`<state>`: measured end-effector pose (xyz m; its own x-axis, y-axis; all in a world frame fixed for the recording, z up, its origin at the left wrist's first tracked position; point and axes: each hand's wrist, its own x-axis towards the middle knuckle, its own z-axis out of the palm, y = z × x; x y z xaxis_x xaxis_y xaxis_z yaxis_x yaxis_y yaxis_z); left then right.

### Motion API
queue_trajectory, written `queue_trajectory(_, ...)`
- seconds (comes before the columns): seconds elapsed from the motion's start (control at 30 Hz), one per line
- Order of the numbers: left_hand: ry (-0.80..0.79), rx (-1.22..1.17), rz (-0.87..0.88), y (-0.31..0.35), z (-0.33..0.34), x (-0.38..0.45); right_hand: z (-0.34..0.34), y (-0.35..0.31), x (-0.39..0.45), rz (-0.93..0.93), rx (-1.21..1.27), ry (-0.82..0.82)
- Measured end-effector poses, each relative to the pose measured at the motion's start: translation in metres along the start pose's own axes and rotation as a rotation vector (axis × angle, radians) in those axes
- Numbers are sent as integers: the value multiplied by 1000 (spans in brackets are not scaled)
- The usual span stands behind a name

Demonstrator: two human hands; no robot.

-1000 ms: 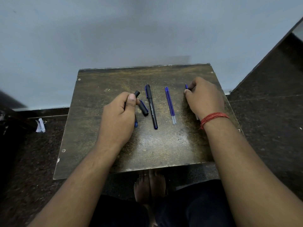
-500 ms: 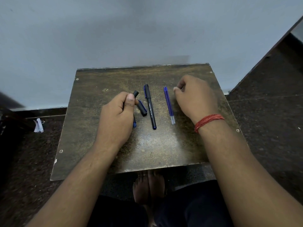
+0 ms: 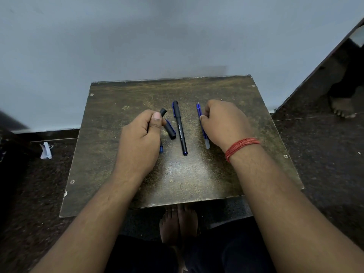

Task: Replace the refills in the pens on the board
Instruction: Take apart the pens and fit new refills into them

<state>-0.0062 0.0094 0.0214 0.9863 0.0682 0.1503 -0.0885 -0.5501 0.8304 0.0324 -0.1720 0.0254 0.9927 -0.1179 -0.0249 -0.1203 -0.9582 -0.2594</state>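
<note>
Early in the task: left hand (image 3: 140, 138) at frame centre-left, fingers wrapped round an opened pen barrel (image 3: 162, 111), cap (image 3: 170, 131) lying beside. Right hand (image 3: 224, 123) at centre-right, fingers pinching loose blue refills (image 3: 204, 134) on the board (image 3: 110, 154). Second pen (image 3: 180, 128) between, untouched and capped.

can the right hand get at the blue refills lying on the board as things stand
Probably yes: the right hand already rests beside the blue refills, fingertips touching them, with nothing on the board between.

pen barrel (image 3: 162, 111) mostly hidden in left hand (image 3: 138, 138), refills (image 3: 202, 126) partly behind right hand (image 3: 224, 123)
</note>
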Motion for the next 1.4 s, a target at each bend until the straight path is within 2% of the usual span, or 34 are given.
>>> queue_trajectory(0.4, 1, -1, 1, 0, -1, 0, -1, 2, 0, -6, -5, 11)
queue_trajectory(0.73, -6, -7, 1, 0, -1, 0, 2, -2, 0, -45, -124, 48)
queue_trajectory(1.03, -2, -5, 8, 1, 1, 0, -6, -8, -3, -1, -125, -9)
queue_trajectory(1.2, 6, -14, 5, 2, 1, 0, -15, -9, -2, 34, 10, 40)
queue_trajectory(1.4, 5, -14, 2, 1, 1, 0, -11, -13, -2, 57, 392, 49)
